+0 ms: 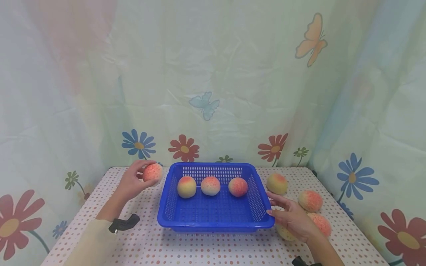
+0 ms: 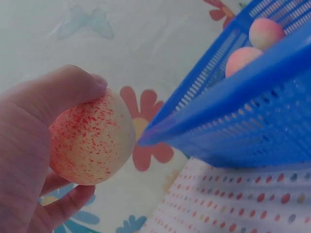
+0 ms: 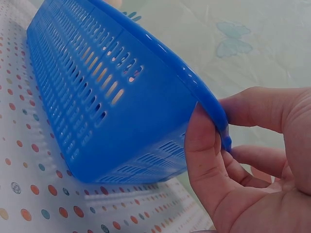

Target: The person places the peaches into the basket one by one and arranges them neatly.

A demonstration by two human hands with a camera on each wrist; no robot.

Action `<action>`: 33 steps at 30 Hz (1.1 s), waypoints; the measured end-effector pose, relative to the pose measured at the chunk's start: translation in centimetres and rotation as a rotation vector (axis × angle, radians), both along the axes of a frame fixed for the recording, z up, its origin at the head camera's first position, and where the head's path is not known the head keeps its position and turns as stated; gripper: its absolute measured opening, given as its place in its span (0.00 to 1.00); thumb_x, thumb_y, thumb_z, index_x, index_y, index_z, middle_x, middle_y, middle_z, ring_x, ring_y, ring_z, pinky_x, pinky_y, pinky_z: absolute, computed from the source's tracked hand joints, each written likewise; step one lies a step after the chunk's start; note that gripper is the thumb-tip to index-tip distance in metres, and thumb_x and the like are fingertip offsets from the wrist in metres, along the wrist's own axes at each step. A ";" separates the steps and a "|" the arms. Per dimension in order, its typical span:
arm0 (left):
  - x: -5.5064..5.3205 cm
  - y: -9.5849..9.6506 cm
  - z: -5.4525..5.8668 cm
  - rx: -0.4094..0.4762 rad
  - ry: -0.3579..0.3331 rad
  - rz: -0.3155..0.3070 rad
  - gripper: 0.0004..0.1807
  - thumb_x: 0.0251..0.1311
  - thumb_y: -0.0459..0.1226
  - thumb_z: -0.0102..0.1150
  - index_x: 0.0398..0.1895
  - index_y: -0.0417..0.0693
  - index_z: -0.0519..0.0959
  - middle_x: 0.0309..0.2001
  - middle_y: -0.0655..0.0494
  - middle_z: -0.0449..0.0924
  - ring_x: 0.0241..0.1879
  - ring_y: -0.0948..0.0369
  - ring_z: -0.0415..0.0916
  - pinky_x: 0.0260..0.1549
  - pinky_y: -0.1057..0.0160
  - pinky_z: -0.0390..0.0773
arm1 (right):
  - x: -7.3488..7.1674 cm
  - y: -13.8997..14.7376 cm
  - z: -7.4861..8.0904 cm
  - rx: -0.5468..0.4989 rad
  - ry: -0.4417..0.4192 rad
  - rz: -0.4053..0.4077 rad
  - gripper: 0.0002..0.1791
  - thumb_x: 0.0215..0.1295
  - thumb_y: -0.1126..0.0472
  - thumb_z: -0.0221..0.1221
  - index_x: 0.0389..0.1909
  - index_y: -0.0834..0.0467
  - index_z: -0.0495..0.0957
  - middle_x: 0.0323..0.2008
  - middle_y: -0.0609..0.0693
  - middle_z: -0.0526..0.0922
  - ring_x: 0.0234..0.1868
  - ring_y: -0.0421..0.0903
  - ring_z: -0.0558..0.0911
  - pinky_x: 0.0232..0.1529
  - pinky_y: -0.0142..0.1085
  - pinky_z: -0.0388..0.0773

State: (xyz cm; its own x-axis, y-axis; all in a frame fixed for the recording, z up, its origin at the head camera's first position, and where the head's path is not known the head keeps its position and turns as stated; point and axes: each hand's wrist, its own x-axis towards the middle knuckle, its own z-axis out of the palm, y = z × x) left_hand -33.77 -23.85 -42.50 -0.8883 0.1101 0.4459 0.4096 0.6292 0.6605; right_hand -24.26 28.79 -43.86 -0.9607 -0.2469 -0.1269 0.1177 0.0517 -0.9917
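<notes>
A pale curtain (image 1: 159, 74) hangs at the back, with an orange butterfly (image 1: 314, 37) and big flowers on it, and the tabletop (image 1: 139, 245) is white with lots of little dots. My blue basket (image 1: 216, 224) sits in the middle of the tabletop. Inside it three peaches make a row near the back: a yellowish peach (image 1: 186, 187) on the left, a pale pink peach (image 1: 210, 186) in the middle and a redder peach (image 1: 237, 187) on the right.

My left hand (image 1: 131, 183) has a speckled peach (image 1: 153, 172), with my thumb and fingers bent round it, as wide apart as the peach is fat. It is just beside the basket's left side, and it looks lifted up. My right hand (image 1: 291, 218) pinches the rim on the other side, thumb and fingers almost together (the rim is thin!).

Four more peaches lie on the tabletop to the right: one at the back (image 1: 277, 183), two farther out, and one partly hidden by my right hand. So I count three in the basket, one in my hand and four outside. I think that's partway along, with less than half of them in the basket.
</notes>
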 end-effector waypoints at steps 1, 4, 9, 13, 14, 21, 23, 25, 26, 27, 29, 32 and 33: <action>0.1 0.2 0.2 0.003 0.009 -0.006 0.36 0.54 0.47 0.78 0.67 0.57 0.75 0.63 0.50 0.75 0.53 0.52 0.77 0.49 0.56 0.82 | 0.0 0.0 0.0 0.000 0.000 -0.002 0.43 0.72 0.64 0.62 0.81 0.62 0.50 0.59 0.57 0.68 0.56 0.46 0.83 0.56 0.41 0.85; 0.3 1.0 0.8 0.020 0.027 -0.031 0.36 0.54 0.47 0.78 0.66 0.56 0.76 0.62 0.49 0.76 0.51 0.52 0.77 0.48 0.57 0.82 | 0.0 0.0 0.0 0.002 0.001 -0.001 0.43 0.72 0.64 0.62 0.81 0.62 0.49 0.59 0.57 0.68 0.56 0.46 0.83 0.56 0.41 0.85; 0.7 2.5 1.6 0.040 0.025 -0.096 0.35 0.52 0.46 0.79 0.65 0.57 0.77 0.61 0.51 0.77 0.49 0.54 0.78 0.46 0.56 0.83 | 0.0 0.0 0.1 -0.007 0.000 -0.001 0.43 0.72 0.64 0.62 0.81 0.62 0.50 0.58 0.57 0.68 0.56 0.46 0.83 0.56 0.42 0.85; 0.9 3.8 2.1 0.059 0.017 -0.154 0.33 0.52 0.46 0.79 0.63 0.58 0.78 0.60 0.54 0.78 0.48 0.54 0.79 0.47 0.53 0.84 | 0.0 0.1 0.1 -0.011 0.002 0.004 0.43 0.72 0.64 0.62 0.81 0.63 0.50 0.58 0.57 0.68 0.56 0.46 0.83 0.57 0.42 0.85; 0.9 4.0 2.2 0.060 0.012 -0.164 0.33 0.52 0.46 0.79 0.63 0.59 0.78 0.60 0.55 0.78 0.49 0.54 0.79 0.47 0.53 0.84 | 0.0 0.1 0.0 -0.011 -0.003 0.001 0.43 0.71 0.65 0.62 0.81 0.63 0.50 0.58 0.57 0.68 0.56 0.46 0.83 0.57 0.42 0.85; 1.2 5.8 2.7 0.070 -0.015 -0.206 0.34 0.52 0.47 0.79 0.63 0.61 0.77 0.60 0.57 0.78 0.49 0.54 0.79 0.47 0.54 0.85 | 0.0 0.0 0.0 -0.012 -0.001 0.002 0.43 0.71 0.65 0.62 0.81 0.63 0.50 0.58 0.56 0.68 0.56 0.46 0.84 0.56 0.43 0.85; 1.2 6.3 2.8 0.071 -0.013 -0.216 0.34 0.52 0.47 0.79 0.64 0.60 0.77 0.60 0.56 0.78 0.50 0.54 0.80 0.47 0.55 0.85 | 0.0 0.0 0.0 -0.012 0.008 0.013 0.43 0.72 0.64 0.62 0.81 0.63 0.50 0.58 0.57 0.68 0.56 0.46 0.84 0.56 0.43 0.85; 1.2 6.7 2.9 0.069 -0.009 -0.229 0.35 0.51 0.48 0.79 0.64 0.59 0.77 0.60 0.56 0.78 0.50 0.55 0.80 0.47 0.57 0.85 | 0.0 0.0 0.1 -0.012 0.008 0.011 0.43 0.72 0.64 0.62 0.81 0.63 0.50 0.58 0.57 0.68 0.55 0.46 0.84 0.56 0.43 0.85; 1.2 6.9 2.9 0.073 -0.010 -0.238 0.35 0.51 0.48 0.79 0.64 0.59 0.77 0.59 0.56 0.78 0.50 0.55 0.79 0.47 0.57 0.85 | 0.0 0.0 0.1 -0.012 0.007 0.011 0.43 0.72 0.64 0.62 0.81 0.63 0.50 0.58 0.57 0.68 0.55 0.46 0.84 0.56 0.43 0.85; 1.1 7.1 3.0 0.075 -0.011 -0.244 0.35 0.51 0.48 0.80 0.64 0.60 0.77 0.59 0.56 0.78 0.50 0.55 0.79 0.47 0.57 0.85 | 0.0 0.0 0.1 -0.010 0.007 0.011 0.43 0.72 0.64 0.62 0.81 0.63 0.50 0.58 0.57 0.68 0.55 0.45 0.84 0.56 0.43 0.85; 1.1 7.6 3.1 0.086 -0.018 -0.255 0.35 0.50 0.48 0.80 0.63 0.62 0.78 0.59 0.56 0.78 0.50 0.55 0.78 0.47 0.58 0.84 | 0.1 0.0 0.1 -0.007 0.006 0.012 0.43 0.72 0.64 0.62 0.81 0.63 0.49 0.58 0.57 0.68 0.55 0.46 0.84 0.56 0.43 0.85; 1.0 8.1 3.3 0.111 -0.039 -0.278 0.34 0.49 0.47 0.81 0.62 0.63 0.79 0.59 0.56 0.78 0.50 0.54 0.78 0.47 0.58 0.84 | 0.1 0.0 0.1 -0.004 0.006 0.011 0.43 0.72 0.64 0.61 0.81 0.63 0.49 0.58 0.57 0.68 0.55 0.46 0.84 0.56 0.43 0.85; 1.0 8.4 3.3 0.115 -0.044 -0.282 0.34 0.49 0.47 0.81 0.62 0.63 0.79 0.59 0.56 0.78 0.50 0.54 0.78 0.47 0.59 0.84 | 0.1 0.0 0.1 -0.003 0.005 0.011 0.43 0.72 0.64 0.61 0.81 0.63 0.49 0.58 0.57 0.68 0.55 0.46 0.84 0.56 0.43 0.85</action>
